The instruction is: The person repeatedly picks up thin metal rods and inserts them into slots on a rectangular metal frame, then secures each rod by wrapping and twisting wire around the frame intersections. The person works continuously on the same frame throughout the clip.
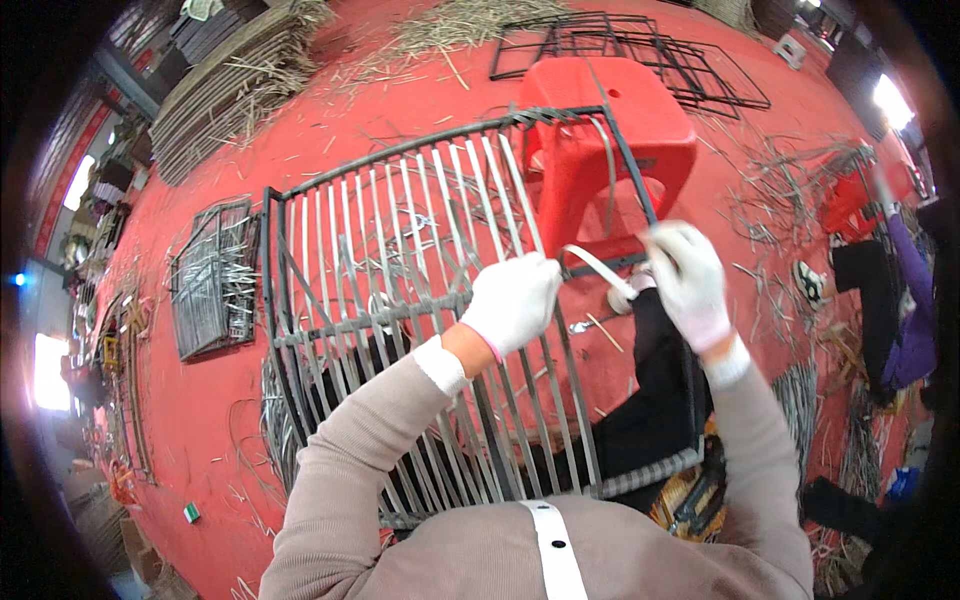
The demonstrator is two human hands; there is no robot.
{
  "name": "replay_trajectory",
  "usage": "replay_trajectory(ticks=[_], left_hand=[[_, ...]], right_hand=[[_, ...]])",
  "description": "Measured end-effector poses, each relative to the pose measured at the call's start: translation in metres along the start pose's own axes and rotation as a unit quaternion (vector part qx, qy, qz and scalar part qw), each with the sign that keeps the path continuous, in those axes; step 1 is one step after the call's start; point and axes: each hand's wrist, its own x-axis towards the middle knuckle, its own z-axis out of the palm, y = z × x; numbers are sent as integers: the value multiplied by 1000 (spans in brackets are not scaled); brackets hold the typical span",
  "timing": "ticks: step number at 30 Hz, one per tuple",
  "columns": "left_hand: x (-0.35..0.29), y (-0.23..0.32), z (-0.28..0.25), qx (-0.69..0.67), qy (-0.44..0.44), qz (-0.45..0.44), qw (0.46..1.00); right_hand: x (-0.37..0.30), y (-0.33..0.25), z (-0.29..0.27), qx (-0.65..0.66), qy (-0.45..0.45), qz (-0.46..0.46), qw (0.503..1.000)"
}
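Observation:
In front of me leans a dark metal frame (268, 240) strung with many pale grey flat strips (420, 220), with a wrapped crossbar through its middle. My left hand (515, 302), in a white glove, is closed at the right end of that crossbar, on a pale flat strip (598, 268). The strip bows out of its fingers toward my right hand (688, 285). That hand, also gloved, is beside the frame's right bar with fingers bent together, seemingly around the strip's other end; its fingertips are partly hidden.
A red plastic stool (620, 100) stands behind the frame's upper right corner. Bare black frames (715, 75) lie beyond it. At left is a pile of smaller strung frames (213, 280). Loose strips litter the red floor (190, 430). Another person in purple (908, 300) is at far right.

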Motion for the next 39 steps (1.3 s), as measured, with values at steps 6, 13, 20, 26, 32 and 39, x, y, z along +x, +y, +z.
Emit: replay_trajectory(ticks=[6,13,20,26,32,39], left_hand=[[52,-63,-39,-140,-117,35,983],[187,-196,-44,-43,-57,-154,985],[185,-202,-27,-43,13,-132,990],[178,-199,-10,-9,109,-144,983],[176,-193,7,13,225,-69,972],[190,-188,3,80,110,-126,983]], right_hand=[[124,32,149,-51,-159,-52,985],[111,58,179,50,-169,-16,984],[188,49,209,345,-171,244,890],[282,69,229,-8,-204,99,974],[298,76,236,-161,-222,37,961],[196,36,184,-155,-8,-85,984]])
